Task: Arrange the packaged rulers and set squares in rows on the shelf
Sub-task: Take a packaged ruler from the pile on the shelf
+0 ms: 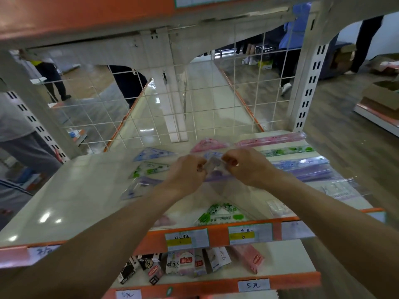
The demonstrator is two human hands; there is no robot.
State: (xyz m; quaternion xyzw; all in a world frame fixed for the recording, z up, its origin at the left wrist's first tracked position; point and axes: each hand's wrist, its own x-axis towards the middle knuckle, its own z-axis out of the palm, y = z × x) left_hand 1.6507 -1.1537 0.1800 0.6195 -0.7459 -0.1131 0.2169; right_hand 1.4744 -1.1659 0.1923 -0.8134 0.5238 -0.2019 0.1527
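A white shop shelf (75, 201) holds packaged rulers (300, 166) in rows. Above it, the left hand (185, 171) and right hand (248, 167) pinch a clear-wrapped set square (214, 168) between their fingers.

Past the white wire grid (212, 98) before me, people (299, 26) stand on what seems grey wood-look flooring (345, 152).

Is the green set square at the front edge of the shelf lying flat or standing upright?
Flat: the green set square lies on the shelf, its triangular face turned up.
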